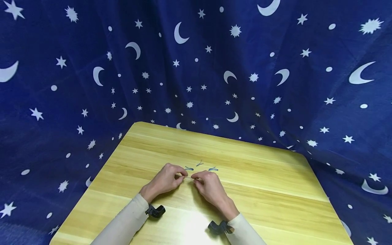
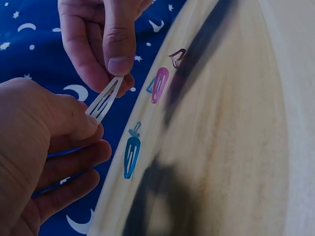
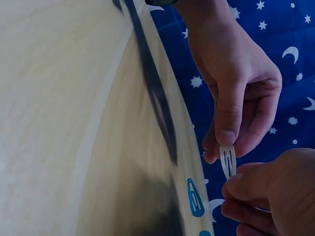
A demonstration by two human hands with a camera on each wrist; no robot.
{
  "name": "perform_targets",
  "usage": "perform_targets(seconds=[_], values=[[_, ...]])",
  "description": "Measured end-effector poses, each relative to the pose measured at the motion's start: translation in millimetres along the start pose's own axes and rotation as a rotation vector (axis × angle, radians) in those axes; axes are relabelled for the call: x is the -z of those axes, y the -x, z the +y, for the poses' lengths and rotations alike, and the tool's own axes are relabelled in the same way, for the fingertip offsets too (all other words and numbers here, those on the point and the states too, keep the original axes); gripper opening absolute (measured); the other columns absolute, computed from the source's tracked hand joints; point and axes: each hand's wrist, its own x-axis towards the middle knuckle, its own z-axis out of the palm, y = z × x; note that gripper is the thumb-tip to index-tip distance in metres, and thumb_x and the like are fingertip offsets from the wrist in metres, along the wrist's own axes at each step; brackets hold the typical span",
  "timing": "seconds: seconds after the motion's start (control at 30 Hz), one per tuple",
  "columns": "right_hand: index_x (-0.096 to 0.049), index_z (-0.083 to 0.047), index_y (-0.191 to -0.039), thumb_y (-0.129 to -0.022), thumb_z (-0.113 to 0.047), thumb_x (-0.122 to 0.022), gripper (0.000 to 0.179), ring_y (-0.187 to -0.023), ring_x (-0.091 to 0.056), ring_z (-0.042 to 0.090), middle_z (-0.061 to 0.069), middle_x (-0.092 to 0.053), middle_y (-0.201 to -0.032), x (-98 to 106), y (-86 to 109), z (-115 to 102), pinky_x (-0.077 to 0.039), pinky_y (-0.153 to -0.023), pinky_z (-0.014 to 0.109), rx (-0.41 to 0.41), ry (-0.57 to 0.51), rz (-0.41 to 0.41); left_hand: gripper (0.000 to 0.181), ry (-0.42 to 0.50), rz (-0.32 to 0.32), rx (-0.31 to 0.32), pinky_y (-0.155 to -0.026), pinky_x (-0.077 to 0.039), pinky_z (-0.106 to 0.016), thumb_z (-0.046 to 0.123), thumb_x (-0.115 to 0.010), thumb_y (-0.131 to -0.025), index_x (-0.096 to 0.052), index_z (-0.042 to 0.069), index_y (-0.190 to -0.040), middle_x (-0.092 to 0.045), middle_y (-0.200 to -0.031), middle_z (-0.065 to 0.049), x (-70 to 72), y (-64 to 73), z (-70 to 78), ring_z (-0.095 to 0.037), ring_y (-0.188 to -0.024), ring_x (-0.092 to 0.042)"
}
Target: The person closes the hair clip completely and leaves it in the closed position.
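A white snap hair clip point(image 2: 104, 100) is stretched between both hands, with slots along its length. My left hand point(image 1: 166, 178) pinches one end between thumb and forefinger. Thumb and fingertips of my right hand point(image 1: 211, 187) grip the other end. In the right wrist view the clip point(image 3: 228, 161) shows slim and pale between the two thumbs. Just beyond the hands, a blue hair clip point(image 2: 131, 157) lies on the table with its inner tongue sprung up. Near it are a pink hair clip point(image 2: 160, 84) and a darker, bent-open one point(image 2: 178, 57).
The wooden table point(image 1: 245, 204) has rounded far corners. A dark blue curtain point(image 1: 196, 68) with white moons and stars hangs behind and beside it. Each wrist wears a black camera mount, one on the left sleeve point(image 1: 131, 214). Another blue clip point(image 3: 195, 197) shows in the right wrist view.
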Motion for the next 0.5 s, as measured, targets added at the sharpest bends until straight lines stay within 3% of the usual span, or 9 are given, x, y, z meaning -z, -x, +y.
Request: perform_targets(seconds=[0.5], values=[[-0.086, -0.010, -0.101, -0.089, 0.003, -0.084, 0.018, -0.092, -0.081, 0.014, 0.001, -0.085, -0.097, 3.1, -0.6, -2.0, -0.067, -0.086, 0.035, -0.026, -0.016, 0.046, 0.011, 0.042, 0.011, 0.002, -0.087, -0.067, -0.029, 0.003, -0.081, -0.095, -0.086, 0.009, -0.104, -0.086, -0.103, -0.003, 1.4, -1.7, 7.7, -0.016, -0.098, -0.082]])
